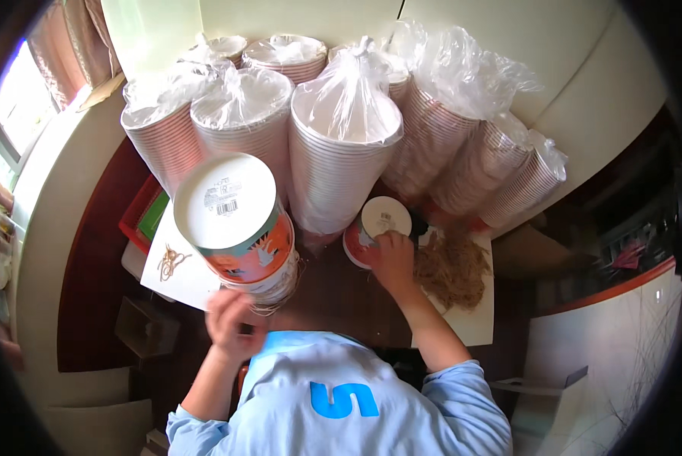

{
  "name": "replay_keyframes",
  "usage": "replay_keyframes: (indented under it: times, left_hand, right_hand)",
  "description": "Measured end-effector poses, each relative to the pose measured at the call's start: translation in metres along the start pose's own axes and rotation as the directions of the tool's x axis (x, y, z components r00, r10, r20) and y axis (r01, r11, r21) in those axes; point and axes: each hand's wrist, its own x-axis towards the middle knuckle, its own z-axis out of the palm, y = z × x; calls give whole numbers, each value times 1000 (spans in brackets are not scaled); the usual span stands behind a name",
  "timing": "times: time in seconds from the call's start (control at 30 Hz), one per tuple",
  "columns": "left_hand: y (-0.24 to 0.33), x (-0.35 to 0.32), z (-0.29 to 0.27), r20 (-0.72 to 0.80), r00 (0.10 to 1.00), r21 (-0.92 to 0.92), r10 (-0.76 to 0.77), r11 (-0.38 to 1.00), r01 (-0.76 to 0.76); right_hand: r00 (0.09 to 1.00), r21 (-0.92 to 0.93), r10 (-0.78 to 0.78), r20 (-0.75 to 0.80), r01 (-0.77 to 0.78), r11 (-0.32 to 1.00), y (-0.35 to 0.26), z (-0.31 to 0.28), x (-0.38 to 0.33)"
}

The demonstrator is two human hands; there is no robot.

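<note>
A large upside-down paper bucket (253,254) with an orange and teal printed side shows its white base, on top of a stack of pale rims. Loops of thin cord (291,283) hang round the lower part of that stack. My left hand (234,323) is beside its near side, fingers curled and smeared by motion; whether it holds anything is unclear. My right hand (394,262) bends its fingers over the near edge of a smaller upturned paper tub (386,216), red-sided with a white base. Its fingertips are partly hidden.
Tall stacks of nested white paper buckets (341,167) in clear plastic bags line the back. A pile of tan cord or bands (453,270) lies right of my right hand. Several loose bands (171,261) lie on a white sheet at left, near a red crate (139,209).
</note>
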Motion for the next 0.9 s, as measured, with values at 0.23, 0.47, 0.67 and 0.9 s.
replay_keyframes:
  times: [0.23, 0.47, 0.67, 0.9]
  left_hand:
    - [-10, -79, 147, 811, 301, -233, -501, 196, 953]
    - [-11, -66, 244, 931, 187, -331, -314, -509, 795]
    - [-8, -61, 259, 957, 193, -287, -217, -593, 753]
    - [-12, -40, 290, 956, 181, -285, -230, -587, 758]
  right_hand:
    - [999, 17, -40, -30, 40, 999, 48, 11, 3]
    - [961, 557, 275, -38, -209, 804, 51, -16, -12]
    - [911, 567, 397, -111, -270, 778, 52, -37, -15]
    - [909, 229, 183, -375, -100, 968, 39, -87, -1]
